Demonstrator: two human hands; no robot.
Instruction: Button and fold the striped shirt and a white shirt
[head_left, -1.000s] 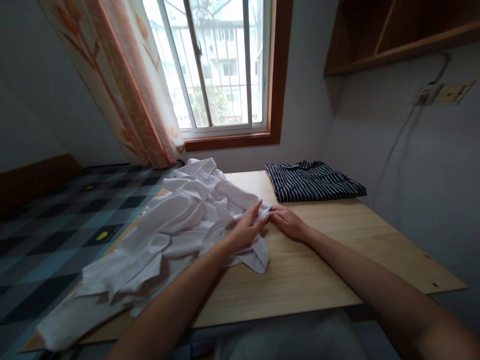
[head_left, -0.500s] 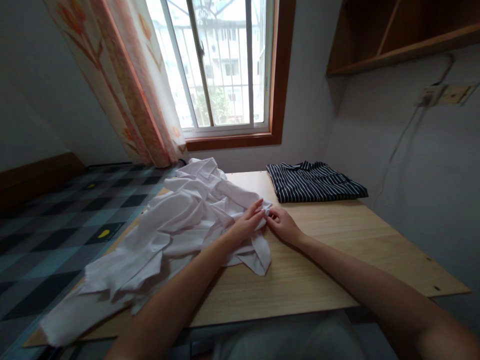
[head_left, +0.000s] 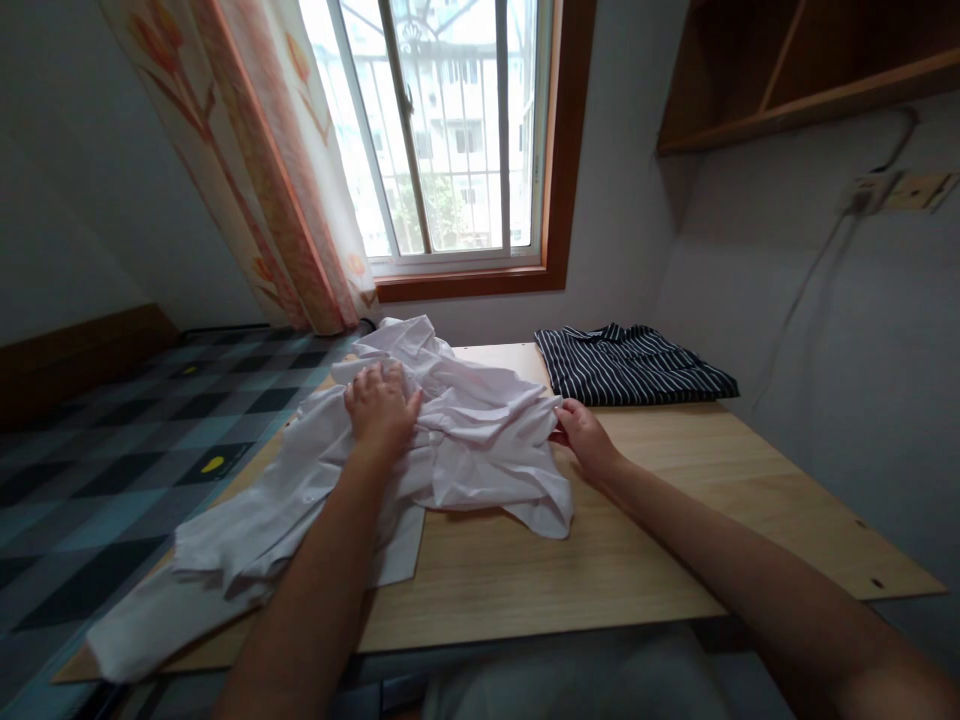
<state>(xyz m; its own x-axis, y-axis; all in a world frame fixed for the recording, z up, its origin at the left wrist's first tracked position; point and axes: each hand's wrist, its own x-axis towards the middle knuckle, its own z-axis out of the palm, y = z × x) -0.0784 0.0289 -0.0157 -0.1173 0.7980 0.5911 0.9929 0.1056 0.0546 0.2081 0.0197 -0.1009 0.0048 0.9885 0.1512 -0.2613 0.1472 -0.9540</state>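
A crumpled white shirt [head_left: 480,400] spreads over the left and middle of the wooden board [head_left: 637,540], one sleeve trailing to the near left corner. My left hand [head_left: 381,405] rests on top of the shirt with its fingers spread. At the shirt's right edge, my right hand [head_left: 589,437] pinches the cloth between thumb and fingers. Behind my right hand lies a folded black shirt with white stripes [head_left: 634,368], apart from the white one.
A bed with a checked cover [head_left: 97,480] adjoins the board on the left. Beyond the board are a window [head_left: 450,150] and a flowered curtain [head_left: 262,180]. A wooden shelf [head_left: 795,110] and a wall socket [head_left: 874,192] are on the right.
My left hand has moved left from the shirt's right edge onto its middle. My right hand has drawn the pinched edge slightly right, and the cloth there lies more spread out.
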